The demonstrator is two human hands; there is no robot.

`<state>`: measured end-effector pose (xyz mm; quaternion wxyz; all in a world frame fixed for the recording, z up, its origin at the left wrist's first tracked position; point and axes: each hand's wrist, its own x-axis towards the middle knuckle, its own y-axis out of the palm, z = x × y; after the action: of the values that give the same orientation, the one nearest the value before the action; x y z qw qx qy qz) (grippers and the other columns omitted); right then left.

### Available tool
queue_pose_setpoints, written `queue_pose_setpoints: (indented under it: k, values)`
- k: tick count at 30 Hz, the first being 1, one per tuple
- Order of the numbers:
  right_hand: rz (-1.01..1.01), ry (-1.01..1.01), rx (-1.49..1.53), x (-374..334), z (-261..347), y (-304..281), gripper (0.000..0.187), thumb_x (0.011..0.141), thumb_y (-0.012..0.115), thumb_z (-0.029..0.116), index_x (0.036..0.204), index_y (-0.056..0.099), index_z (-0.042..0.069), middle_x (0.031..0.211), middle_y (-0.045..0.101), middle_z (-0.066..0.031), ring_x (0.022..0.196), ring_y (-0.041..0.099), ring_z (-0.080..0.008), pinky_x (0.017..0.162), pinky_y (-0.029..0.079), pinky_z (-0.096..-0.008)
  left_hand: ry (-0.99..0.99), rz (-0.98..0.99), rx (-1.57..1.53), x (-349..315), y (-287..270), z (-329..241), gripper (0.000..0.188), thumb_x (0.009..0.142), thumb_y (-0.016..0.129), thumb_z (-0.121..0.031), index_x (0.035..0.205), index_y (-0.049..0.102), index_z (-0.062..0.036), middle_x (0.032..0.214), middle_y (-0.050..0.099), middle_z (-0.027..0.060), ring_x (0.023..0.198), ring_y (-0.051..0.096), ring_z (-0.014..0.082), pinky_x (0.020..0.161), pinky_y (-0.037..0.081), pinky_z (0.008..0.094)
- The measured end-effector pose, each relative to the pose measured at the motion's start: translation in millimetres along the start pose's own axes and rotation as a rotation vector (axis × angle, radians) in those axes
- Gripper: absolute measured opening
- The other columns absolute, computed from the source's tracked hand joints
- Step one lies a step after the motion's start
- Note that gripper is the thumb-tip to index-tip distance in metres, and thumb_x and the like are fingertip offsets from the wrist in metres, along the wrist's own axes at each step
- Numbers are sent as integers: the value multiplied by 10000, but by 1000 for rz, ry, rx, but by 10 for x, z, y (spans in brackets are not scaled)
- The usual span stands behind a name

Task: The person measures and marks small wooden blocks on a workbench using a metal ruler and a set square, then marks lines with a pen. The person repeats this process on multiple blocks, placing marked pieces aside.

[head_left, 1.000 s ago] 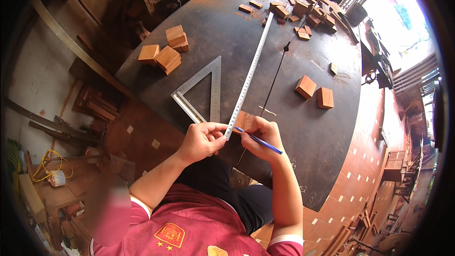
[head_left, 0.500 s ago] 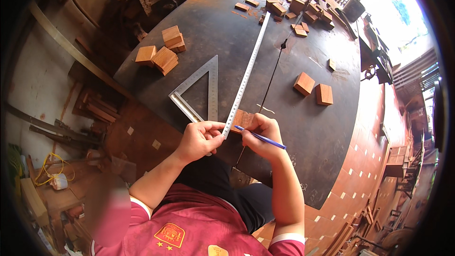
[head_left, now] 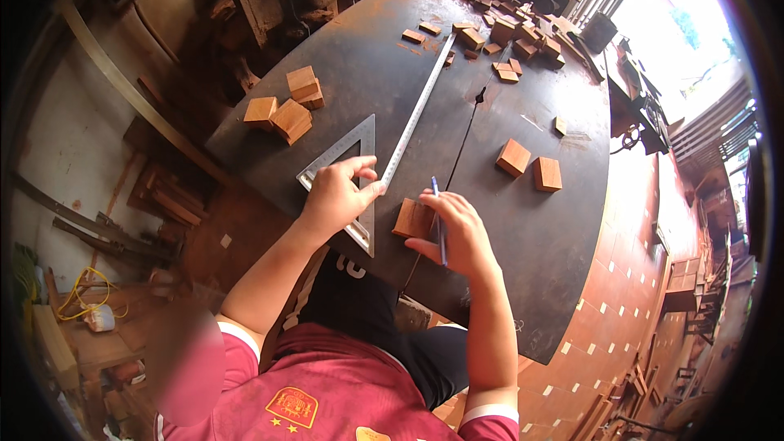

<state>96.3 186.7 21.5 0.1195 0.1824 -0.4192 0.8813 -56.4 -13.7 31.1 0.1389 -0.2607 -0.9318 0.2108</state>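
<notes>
1. Workshop floor [head_left: 600, 310] of reddish tiles lies to the right of a dark, curved-edge surface [head_left: 535, 278]; a narrow slot [head_left: 463, 151] runs lengthwise through it.
2. Left hand [head_left: 335, 196]: positioned over the set square [head_left: 367, 135], palm down. Its fingers are partly curled, with the thumb tip at the near end of the steel ruler [head_left: 419, 113]. Whether the fingers pinch the ruler cannot be told.
3. Right hand [head_left: 464, 233]: its fingers retain a blue pen [head_left: 442, 224], which crosses the hand nearly lengthwise. The thumb extends apart, toward the near edge of a wooden block [head_left: 409, 217].
4. Wooden block: flat on the surface between the two hands, partly covered by the right hand.
5. Steel ruler: slants away from the left hand toward a pile of small blocks [head_left: 527, 35] at the far end.
6. Set square: flat on the surface, left of the ruler, partly hidden by the left hand.
7. Stacked blocks [head_left: 291, 121]: grouped at the left edge. Two separate blocks [head_left: 514, 158] [head_left: 548, 174]: side by side, right of the slot.
</notes>
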Motion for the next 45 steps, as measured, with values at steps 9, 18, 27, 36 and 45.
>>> queue_pose_setpoints:
  k: [9, 18, 27, 36, 45]
  values:
    - [-2, 238, -44, -69, 69, 18, 759, 657, 951, 323, 1282, 625, 41, 1122, 666, -158, 995, 665, -360, 874, 555, -424, -147, -155, 782, -105, -479, 217, 628, 863, 790, -394, 1294, 622, 31, 1233, 648, 245, 1188, 614, 397, 1043, 476, 470]
    - [63, 191, 127, -131, -38, 18, 776, 663, 953, 209, 1346, 613, 65, 1173, 643, -159, 970, 675, -356, 854, 567, -422, -310, -56, 295, -72, -677, 383, 531, 788, 903, -359, 965, 593, 33, 986, 671, 172, 887, 692, 272, 806, 563, 411]
    - [-42, 213, 4, -119, -46, 112, 754, 642, 969, 248, 1282, 637, 27, 1104, 664, -158, 940, 683, -346, 826, 569, -427, -342, -169, -595, -183, -692, 390, 285, 920, 773, -86, 1053, 527, -31, 878, 671, 65, 745, 682, 88, 583, 630, 265]
    - [-112, 228, 28, -32, 51, -38, 670, 693, 954, 322, 1231, 675, 39, 1063, 675, -127, 833, 669, -259, 735, 547, -360, -422, 112, -785, -274, -619, 332, 144, 891, 804, -93, 931, 677, -40, 799, 704, 48, 646, 651, 73, 554, 531, 193]
    - [-197, 531, 637, -62, -75, 122, 192, 935, 678, 56, 1114, 640, -1, 774, 666, -52, 668, 620, -76, 616, 496, -245, -282, 0, -801, -495, -243, 450, 130, 889, 734, -44, 865, 606, -52, 782, 661, 38, 669, 600, 68, 622, 495, 222]
